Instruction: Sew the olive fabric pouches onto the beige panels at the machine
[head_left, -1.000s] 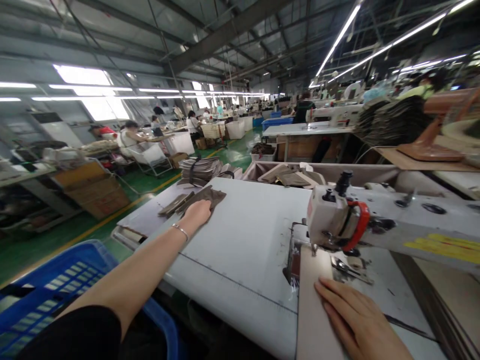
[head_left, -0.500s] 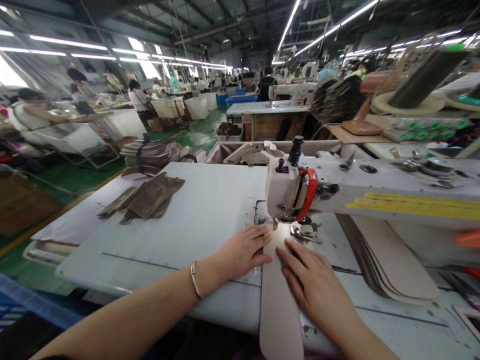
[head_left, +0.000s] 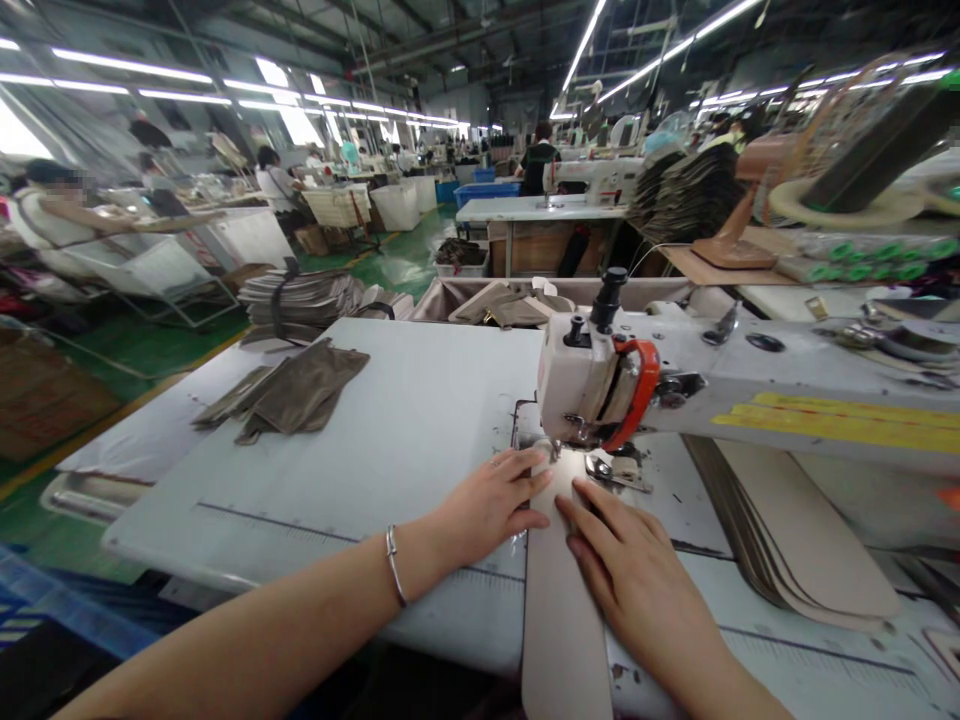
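Note:
A long beige strip of material (head_left: 561,610) lies on the white sewing table (head_left: 405,420), running under the presser foot of the white sewing machine (head_left: 600,385). My left hand (head_left: 491,505) lies flat with fingers stretched on the strip's left edge, close to the needle. My right hand (head_left: 637,575) rests flat on the strip's right side, fingers pointing at the foot. A silver bangle (head_left: 395,566) is on my left wrist.
A small pile of grey-brown fabric pieces (head_left: 289,395) lies at the table's far left. A stack of beige strips (head_left: 795,540) sits under the machine arm on the right. Tied bundles (head_left: 296,300) and a bin of pieces (head_left: 510,300) stand behind. Other people work at distant tables.
My left hand left the grey-brown pile a second ago and came to the strip by the needle. Since half a second ago both hands have hardly moved; the view shifted slightly.

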